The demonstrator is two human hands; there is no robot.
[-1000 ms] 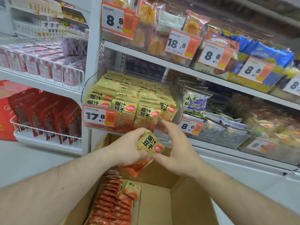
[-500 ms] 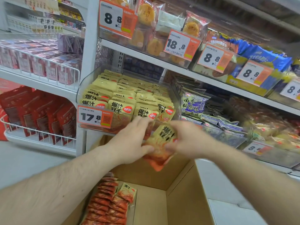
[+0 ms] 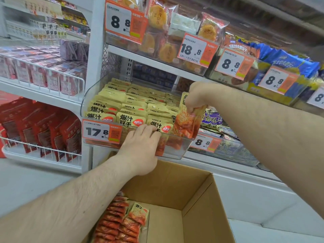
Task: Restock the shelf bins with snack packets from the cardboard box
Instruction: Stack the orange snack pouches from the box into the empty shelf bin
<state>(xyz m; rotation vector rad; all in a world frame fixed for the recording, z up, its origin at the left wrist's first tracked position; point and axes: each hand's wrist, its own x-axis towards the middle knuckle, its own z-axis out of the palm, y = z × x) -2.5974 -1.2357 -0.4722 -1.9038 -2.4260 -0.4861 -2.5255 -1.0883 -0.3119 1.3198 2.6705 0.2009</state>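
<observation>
One packet [image 3: 186, 120], yellow at the top and orange-red below, is pinched near its middle by the fingers [image 3: 192, 106] of the right hand [image 3: 197, 97] and held upright at the right end of a clear bin [image 3: 177, 151], its lower edge down inside the bin's front corner. The bin is packed with rows of matching packets [image 3: 133, 106] standing on edge. The bin's front lip is touched by the left hand [image 3: 140, 146], whose fingers are laid nearly straight over the rim against a front-row packet, nothing being grasped. A price tag [image 3: 101, 131] reading 17.8 is clipped to the bin's front, left of that hand. Below the shelf, a cardboard box [image 3: 201, 207] is seen open, with more packets [image 3: 119, 223] stacked along its left side. A second bin [image 3: 228, 151] of purple-and-silver packs sits just beside the first, to its right. On the shelf above, round cakes [image 3: 157, 16] in clear wrap and blue packs [image 3: 287, 60] are displayed behind orange tags. Red pouches [image 3: 43, 130] are held in a wire rack at far left.
</observation>
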